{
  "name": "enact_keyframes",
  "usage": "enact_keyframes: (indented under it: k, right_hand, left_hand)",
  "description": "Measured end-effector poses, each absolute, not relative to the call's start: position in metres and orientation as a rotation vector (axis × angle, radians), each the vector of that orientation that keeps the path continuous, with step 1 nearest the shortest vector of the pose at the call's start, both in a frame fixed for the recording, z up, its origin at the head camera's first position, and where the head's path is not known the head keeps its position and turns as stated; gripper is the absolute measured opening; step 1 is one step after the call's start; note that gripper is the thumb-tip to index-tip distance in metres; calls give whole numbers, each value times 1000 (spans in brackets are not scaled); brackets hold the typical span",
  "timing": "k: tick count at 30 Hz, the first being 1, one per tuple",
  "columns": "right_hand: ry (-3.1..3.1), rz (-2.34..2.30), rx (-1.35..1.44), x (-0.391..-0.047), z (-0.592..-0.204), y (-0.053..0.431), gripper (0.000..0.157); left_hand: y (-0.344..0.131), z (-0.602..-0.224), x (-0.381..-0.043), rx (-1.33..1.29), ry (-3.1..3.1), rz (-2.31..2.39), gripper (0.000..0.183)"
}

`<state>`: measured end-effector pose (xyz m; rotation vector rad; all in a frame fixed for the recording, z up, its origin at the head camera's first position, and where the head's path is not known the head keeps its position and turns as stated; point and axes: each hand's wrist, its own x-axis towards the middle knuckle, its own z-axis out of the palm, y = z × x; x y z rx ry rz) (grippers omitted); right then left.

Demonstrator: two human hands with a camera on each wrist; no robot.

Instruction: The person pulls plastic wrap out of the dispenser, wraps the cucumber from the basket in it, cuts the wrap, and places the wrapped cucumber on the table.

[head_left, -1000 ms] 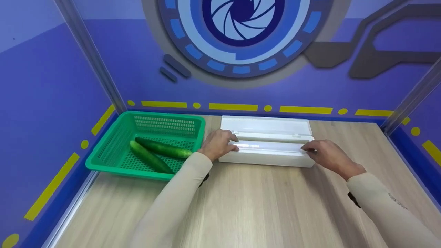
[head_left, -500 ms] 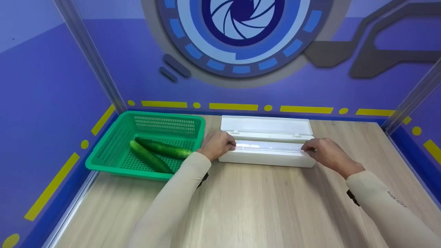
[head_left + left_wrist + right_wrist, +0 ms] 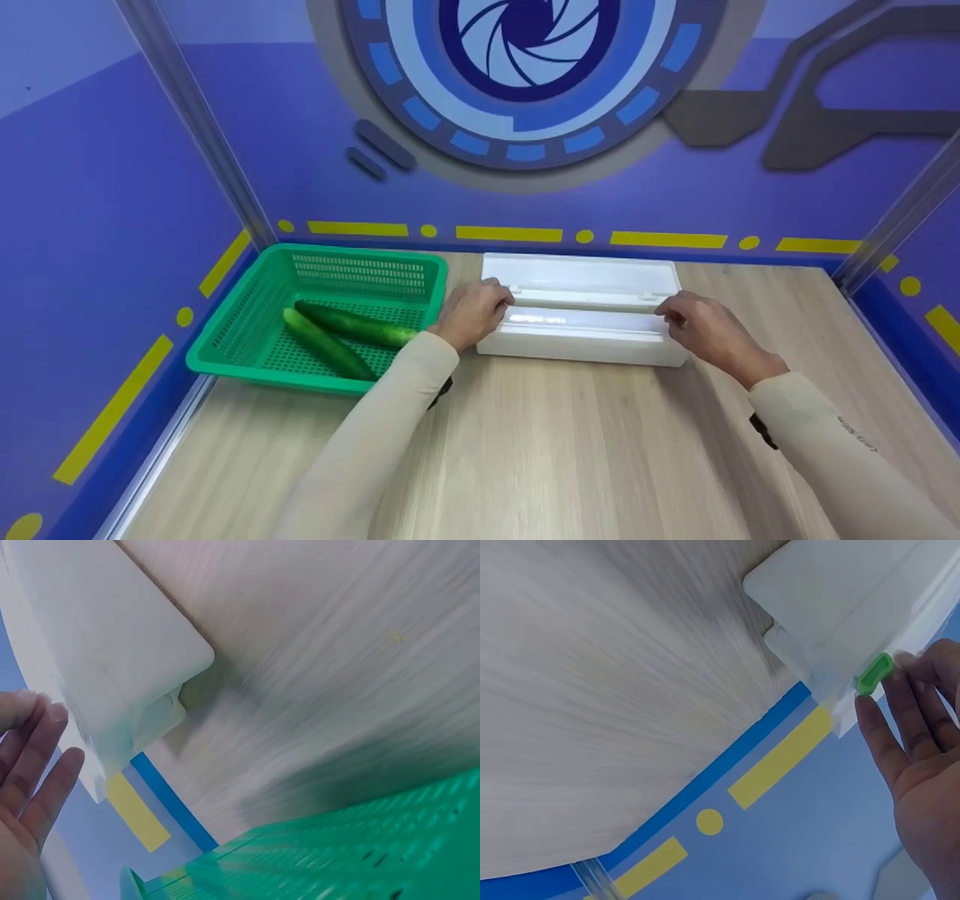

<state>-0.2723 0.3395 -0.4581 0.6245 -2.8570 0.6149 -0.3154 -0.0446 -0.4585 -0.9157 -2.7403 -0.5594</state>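
Note:
A white cling film dispenser box (image 3: 581, 351) lies lengthwise on the table with its lid (image 3: 577, 274) folded back. Shiny clear cling film (image 3: 581, 319) lies along its opening. My left hand (image 3: 472, 311) pinches the film at the left end of the box, thumb against fingertips. At the right end, my right hand (image 3: 709, 326) pinches the film's other corner. In the right wrist view a small green plastic piece (image 3: 874, 675) sits at the box's end, beside the right fingertips. The film between the hands is hard to make out.
To the left stands a green plastic basket (image 3: 285, 379) holding two cucumbers (image 3: 326, 345), close to my left forearm. Blue-purple panels (image 3: 750, 195) wall in the back and both sides of the wooden table (image 3: 570, 442).
Both hands have risen slightly, towards the lid side, with their fingertips now above the film roll. The left thumb and fingers have closed together since a second ago. Box and basket stay put.

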Motion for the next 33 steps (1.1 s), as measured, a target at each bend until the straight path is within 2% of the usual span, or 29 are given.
enact_keyframes:
  k: [7, 15, 21, 33]
  right_hand:
    - [-2782, 643, 654, -275, -466, 340, 25]
    - [-2798, 668, 586, -277, -467, 340, 20]
    - [-2810, 678, 557, -276, -466, 338, 19]
    - [-2762, 687, 589, -276, -466, 339, 19]
  left_hand:
    - [-44, -460, -313, -966, -2758, -584, 18]
    - [-42, -458, -311, -960, -2888, -656, 22]
    - [-43, -457, -312, -916, -2921, -693, 5]
    - [-38, -457, -312, -931, -2915, -412, 12]
